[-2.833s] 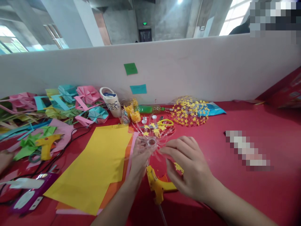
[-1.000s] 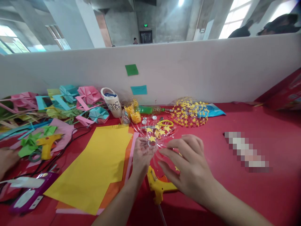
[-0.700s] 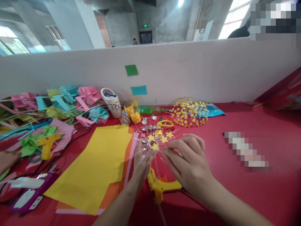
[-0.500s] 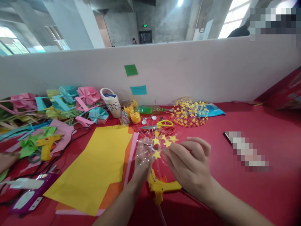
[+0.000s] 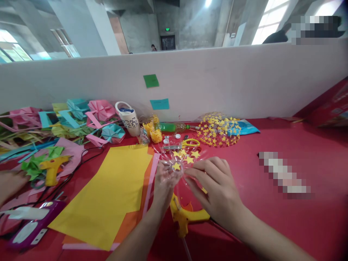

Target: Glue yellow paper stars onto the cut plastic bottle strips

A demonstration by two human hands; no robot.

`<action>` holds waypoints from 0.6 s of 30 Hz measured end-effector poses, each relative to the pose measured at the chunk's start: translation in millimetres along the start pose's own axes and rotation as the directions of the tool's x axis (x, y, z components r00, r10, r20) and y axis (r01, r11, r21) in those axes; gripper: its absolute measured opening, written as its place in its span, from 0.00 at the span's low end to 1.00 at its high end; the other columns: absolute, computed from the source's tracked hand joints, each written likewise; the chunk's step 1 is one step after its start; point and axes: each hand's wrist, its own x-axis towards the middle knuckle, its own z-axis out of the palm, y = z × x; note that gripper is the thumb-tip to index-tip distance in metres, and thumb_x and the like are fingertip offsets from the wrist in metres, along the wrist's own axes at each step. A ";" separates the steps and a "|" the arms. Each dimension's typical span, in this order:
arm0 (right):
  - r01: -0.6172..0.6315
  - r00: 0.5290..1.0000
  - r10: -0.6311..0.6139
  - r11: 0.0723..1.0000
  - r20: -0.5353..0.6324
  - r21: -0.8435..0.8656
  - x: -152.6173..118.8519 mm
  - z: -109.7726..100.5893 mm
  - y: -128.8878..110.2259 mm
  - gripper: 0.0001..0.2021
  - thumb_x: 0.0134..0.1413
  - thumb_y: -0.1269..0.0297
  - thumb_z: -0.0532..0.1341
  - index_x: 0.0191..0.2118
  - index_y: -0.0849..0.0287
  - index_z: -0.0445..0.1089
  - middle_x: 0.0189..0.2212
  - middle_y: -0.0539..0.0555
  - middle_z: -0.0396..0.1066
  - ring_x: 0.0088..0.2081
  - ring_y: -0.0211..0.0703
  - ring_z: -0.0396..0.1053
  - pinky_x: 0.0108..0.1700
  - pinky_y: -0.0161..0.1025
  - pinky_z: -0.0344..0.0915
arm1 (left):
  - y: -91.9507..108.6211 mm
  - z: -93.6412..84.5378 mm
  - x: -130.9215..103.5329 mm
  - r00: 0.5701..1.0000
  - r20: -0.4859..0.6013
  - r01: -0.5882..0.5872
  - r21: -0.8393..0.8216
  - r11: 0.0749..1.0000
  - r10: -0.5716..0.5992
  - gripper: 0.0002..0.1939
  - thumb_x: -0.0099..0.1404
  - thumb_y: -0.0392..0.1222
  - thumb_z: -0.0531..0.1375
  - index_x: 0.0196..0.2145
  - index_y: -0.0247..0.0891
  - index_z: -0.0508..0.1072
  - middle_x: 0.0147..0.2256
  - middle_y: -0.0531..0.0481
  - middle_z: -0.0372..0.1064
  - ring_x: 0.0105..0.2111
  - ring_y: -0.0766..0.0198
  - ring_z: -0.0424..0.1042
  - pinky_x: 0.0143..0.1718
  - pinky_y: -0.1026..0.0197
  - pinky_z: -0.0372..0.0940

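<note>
In my left hand [image 5: 165, 181] is a clear plastic piece [image 5: 170, 165] cut into thin strips that fan outward, with several yellow stars [image 5: 189, 159] on it. My right hand [image 5: 214, 185] pinches at the right side of this piece, thumb and index finger together at a strip. Another yellow star shows just under the right fingers. Below both hands lies a yellow glue gun [image 5: 185, 217] on the red table. Scissors with yellow handles [image 5: 191, 143] lie just beyond the plastic piece.
Yellow, orange and pink sheets [image 5: 108, 195] lie left. Behind stand a white cup [image 5: 130, 122], a green bottle [image 5: 167, 127] and a star-covered plastic piece [image 5: 217, 130]. Far left, another person's hand [image 5: 12, 185] is near a second glue gun [image 5: 53, 169] and a purple power strip [image 5: 38, 224].
The plastic piece has tilted, and its stars sit lower and further left. My right hand has moved slightly left. The other person's hand reaches further into view.
</note>
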 end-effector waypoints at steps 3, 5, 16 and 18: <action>-0.024 1.000 0.024 0.998 0.001 0.055 -0.6 -1.0 0.4 0.08 0.56 0.72 0.60 0.42 0.59 0.70 0.37 0.53 0.73 0.36 0.42 0.62 0.39 0.42 0.57 | 5.6 2.2 -0.7 0.996 0.087 -0.003 -0.027 1.000 0.005 0.18 0.50 0.36 0.66 0.38 0.39 0.65 0.36 0.50 0.71 0.34 0.63 0.73 0.37 0.62 0.67; -0.029 1.000 0.028 0.995 0.007 0.093 -0.6 -2.2 0.4 0.09 0.56 0.73 0.59 0.43 0.59 0.70 0.37 0.53 0.73 0.37 0.42 0.63 0.39 0.42 0.58 | 6.8 3.9 -0.9 0.996 0.086 0.004 -0.045 0.999 0.000 0.18 0.50 0.35 0.66 0.38 0.39 0.64 0.36 0.51 0.71 0.34 0.64 0.73 0.37 0.61 0.68; -0.198 0.977 0.211 0.954 -0.034 0.223 -0.9 2.8 -3.6 0.06 0.57 0.72 0.59 0.40 0.55 0.66 0.38 0.49 0.73 0.35 0.36 0.69 0.41 0.37 0.63 | 21.5 15.5 -8.3 1.000 0.003 0.029 -0.019 0.999 -0.029 0.18 0.47 0.32 0.66 0.35 0.40 0.65 0.33 0.54 0.71 0.31 0.66 0.72 0.33 0.66 0.68; -0.182 0.979 0.197 0.958 -0.048 0.220 -1.7 3.3 -3.2 0.07 0.56 0.73 0.59 0.39 0.56 0.66 0.36 0.49 0.73 0.35 0.35 0.69 0.40 0.36 0.63 | 21.3 16.1 -8.5 1.000 -0.014 0.025 -0.032 0.999 -0.026 0.18 0.46 0.31 0.66 0.34 0.40 0.65 0.32 0.54 0.71 0.30 0.66 0.72 0.32 0.67 0.68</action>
